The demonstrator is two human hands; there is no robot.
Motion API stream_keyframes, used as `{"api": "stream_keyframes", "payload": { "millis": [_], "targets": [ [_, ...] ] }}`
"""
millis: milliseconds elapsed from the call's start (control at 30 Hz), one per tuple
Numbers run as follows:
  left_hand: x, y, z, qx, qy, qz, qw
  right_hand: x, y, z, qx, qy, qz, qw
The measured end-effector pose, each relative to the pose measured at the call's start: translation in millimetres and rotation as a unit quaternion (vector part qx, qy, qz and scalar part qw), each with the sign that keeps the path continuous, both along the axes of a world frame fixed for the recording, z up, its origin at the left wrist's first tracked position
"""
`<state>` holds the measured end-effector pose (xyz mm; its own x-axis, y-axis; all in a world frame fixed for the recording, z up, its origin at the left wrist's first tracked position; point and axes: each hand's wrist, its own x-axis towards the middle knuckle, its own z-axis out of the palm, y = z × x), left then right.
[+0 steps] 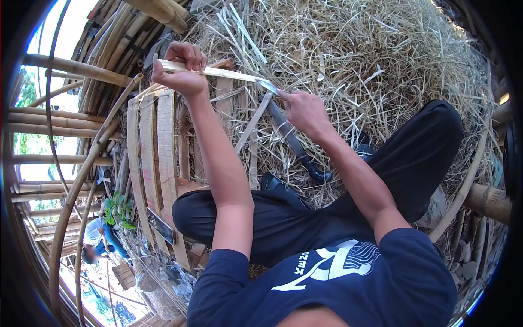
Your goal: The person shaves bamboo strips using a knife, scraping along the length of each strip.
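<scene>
My left hand (185,70) is closed around a pale, flat bamboo strip (231,74), which runs out to the right from the palm. At the strip's far end, my right hand (305,110) grips a knife (267,86). Its blade lies against the strip or very near it; the handle is mostly hidden in my fist. Below the knife, a long dark tool (294,143) with a curved end lies slanted over the shavings. Another thin pale strip (254,123) slants down to the left beside it.
A heap of dry shavings (348,49) spreads ahead and to the right. Wooden slats (148,163) stand at left, with a phone-like dark slab (161,226) on them. Bamboo poles (81,70) fence the left side. Beyond them a person (98,240) bends down.
</scene>
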<state>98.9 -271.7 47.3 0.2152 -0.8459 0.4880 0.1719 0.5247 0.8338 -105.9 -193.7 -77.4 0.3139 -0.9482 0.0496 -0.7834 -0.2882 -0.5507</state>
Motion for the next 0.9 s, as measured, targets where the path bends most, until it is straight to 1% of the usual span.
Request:
{"api": "stream_keyframes", "payload": {
  "millis": [133, 200, 233, 267, 400, 533, 633, 700, 733, 767, 867, 900],
  "targets": [
    [-4, -2, 0, -0.001, -0.004, -0.008, 1.000, -1, 8, 16, -0.041, 0.013, 0.010, 0.999],
    [-4, -2, 0, -0.001, -0.002, -0.008, 1.000, -3, 9, 19, -0.048, -0.024, 0.004, 0.999],
    [-4, -2, 0, -0.002, 0.000, -0.010, 1.000, -3, 10, 16, -0.050, -0.024, 0.004, 0.998],
    [-5, -3, 0, -0.004, 0.000, -0.011, 1.000, -4, 9, 9, -0.046, -0.015, 0.001, 0.999],
    [-8, -2, -1, 0.003, -0.013, -0.013, 1.000, 0, 15, 22, -0.045, -0.021, -0.002, 0.999],
    [-6, -4, -1, -0.001, -0.016, -0.018, 1.000, -3, 13, 22, -0.028, -0.009, -0.006, 1.000],
    [-8, -6, 1, 0.001, -0.016, -0.014, 1.000, 1, 21, 29, -0.020, -0.032, -0.005, 0.999],
    [-11, -6, 0, 0.003, -0.011, -0.007, 1.000, 4, 23, 41, -0.090, -0.059, -0.008, 0.994],
    [-12, -7, 0, 0.001, -0.013, -0.008, 1.000, 4, 23, 43, -0.096, -0.068, -0.005, 0.993],
    [-12, -8, 1, -0.002, -0.015, -0.010, 1.000, 4, 23, 39, -0.098, -0.068, -0.005, 0.993],
    [-12, -12, 2, 0.002, -0.015, -0.009, 1.000, 5, 23, 28, -0.043, -0.099, -0.024, 0.994],
    [-12, -13, 3, 0.010, -0.018, -0.003, 1.000, 6, 24, 34, -0.044, -0.099, -0.025, 0.994]
  ]
}}
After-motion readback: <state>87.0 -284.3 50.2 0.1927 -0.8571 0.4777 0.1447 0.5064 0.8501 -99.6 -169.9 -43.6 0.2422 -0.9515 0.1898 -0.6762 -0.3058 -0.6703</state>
